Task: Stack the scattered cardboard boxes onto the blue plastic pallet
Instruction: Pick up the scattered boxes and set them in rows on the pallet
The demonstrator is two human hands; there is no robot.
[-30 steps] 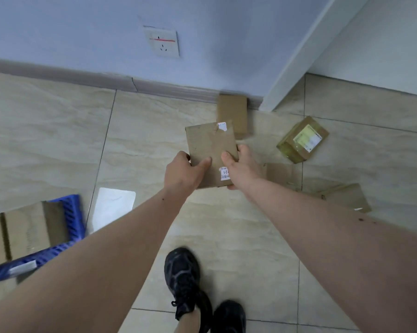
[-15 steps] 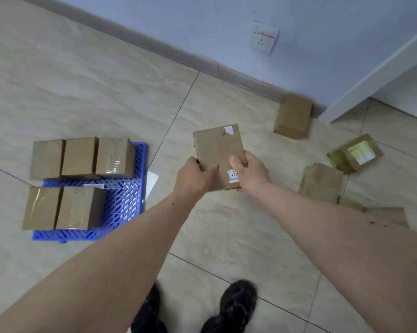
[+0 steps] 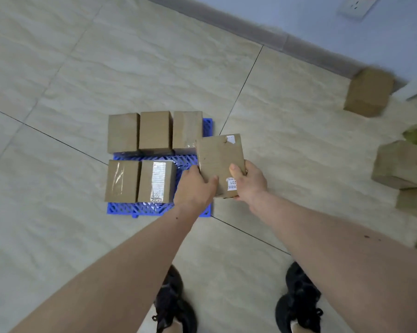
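A brown cardboard box (image 3: 220, 155) with white labels hangs in the air, gripped by both my left hand (image 3: 194, 186) and my right hand (image 3: 249, 181) at its near end. It hovers over the right edge of the blue plastic pallet (image 3: 154, 209). On the pallet stand several boxes: three in the far row (image 3: 154, 131) and two in the near row (image 3: 140, 181), one with shiny tape. The pallet's near right corner lies hidden under my left hand.
Scattered boxes lie on the tiled floor at the right: one by the baseboard (image 3: 368, 92), a larger one (image 3: 399, 164) and others cut off at the frame's edge. The wall with a socket (image 3: 356, 4) runs along the top right. My black shoes (image 3: 174, 306) stand below.
I have turned left with the box held in both hands. The pallet moved from the left edge to the middle of view, and the box now hovers over its right side.
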